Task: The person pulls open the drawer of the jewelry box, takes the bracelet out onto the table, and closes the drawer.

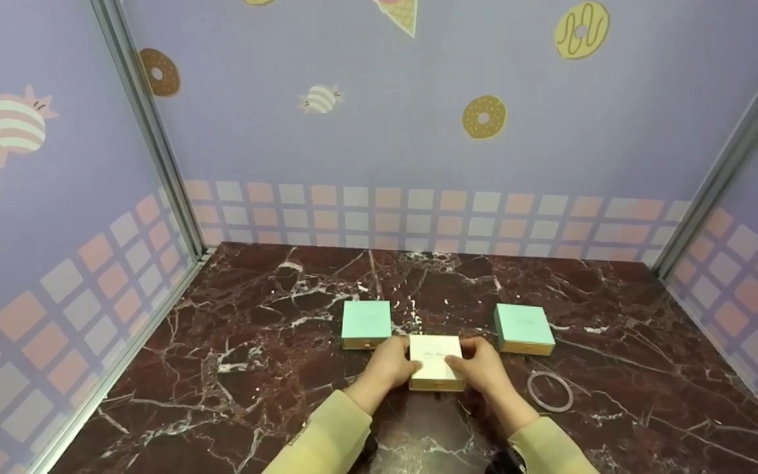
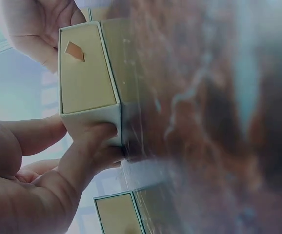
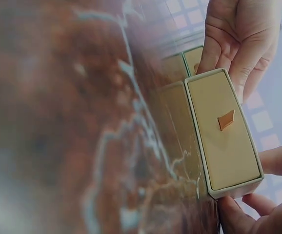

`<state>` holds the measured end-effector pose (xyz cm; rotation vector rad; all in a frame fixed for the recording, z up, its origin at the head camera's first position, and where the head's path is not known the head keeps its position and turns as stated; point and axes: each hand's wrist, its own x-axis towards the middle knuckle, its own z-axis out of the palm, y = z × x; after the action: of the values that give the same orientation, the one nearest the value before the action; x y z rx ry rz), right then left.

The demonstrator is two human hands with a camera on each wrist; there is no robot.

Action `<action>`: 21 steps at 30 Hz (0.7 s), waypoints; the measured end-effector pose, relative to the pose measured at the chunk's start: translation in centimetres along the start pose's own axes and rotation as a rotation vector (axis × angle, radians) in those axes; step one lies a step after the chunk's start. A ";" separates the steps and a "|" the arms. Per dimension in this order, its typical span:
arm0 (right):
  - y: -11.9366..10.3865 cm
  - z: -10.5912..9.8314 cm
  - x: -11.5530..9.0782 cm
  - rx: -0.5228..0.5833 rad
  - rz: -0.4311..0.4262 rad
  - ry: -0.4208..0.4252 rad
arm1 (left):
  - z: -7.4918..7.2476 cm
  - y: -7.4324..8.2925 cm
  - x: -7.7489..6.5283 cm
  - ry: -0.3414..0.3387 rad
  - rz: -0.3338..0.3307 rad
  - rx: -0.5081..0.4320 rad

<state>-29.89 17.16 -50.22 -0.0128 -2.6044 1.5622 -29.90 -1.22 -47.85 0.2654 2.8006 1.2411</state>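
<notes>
A cream drawer-style box sits on the dark marble tabletop between both hands. Its tan front carries a small orange-brown pull tab. My left hand grips the left side, thumb on the top edge and fingers along the side. From the right, my right hand holds the opposite side, its thumb also over the top. Behind the left hand stands a mint-green box with a tan front. A second mint-green box lies beyond the right hand, turned slightly.
A pale translucent ring lies on the tabletop to the right of my right forearm. Patterned purple panels with metal corner posts enclose the back and sides of the table.
</notes>
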 end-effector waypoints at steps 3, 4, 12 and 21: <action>-0.1 -0.2 -0.6 0.003 0.003 -0.016 | 0.0 0.1 -0.5 -0.009 0.005 -0.005; 0.0 -0.2 -0.7 0.005 0.010 -0.020 | -0.1 0.1 -0.7 -0.015 0.009 -0.007; 0.1 -0.4 -1.9 -0.018 0.024 -0.041 | -0.2 0.0 -2.0 -0.038 0.024 -0.021; -0.3 -0.7 -3.0 -0.028 0.045 -0.064 | -0.1 0.2 -3.3 -0.047 0.044 -0.032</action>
<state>-26.85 17.51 -49.90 -0.0242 -2.6928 1.5651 -26.64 -1.74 -47.63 0.3517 2.7474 1.2700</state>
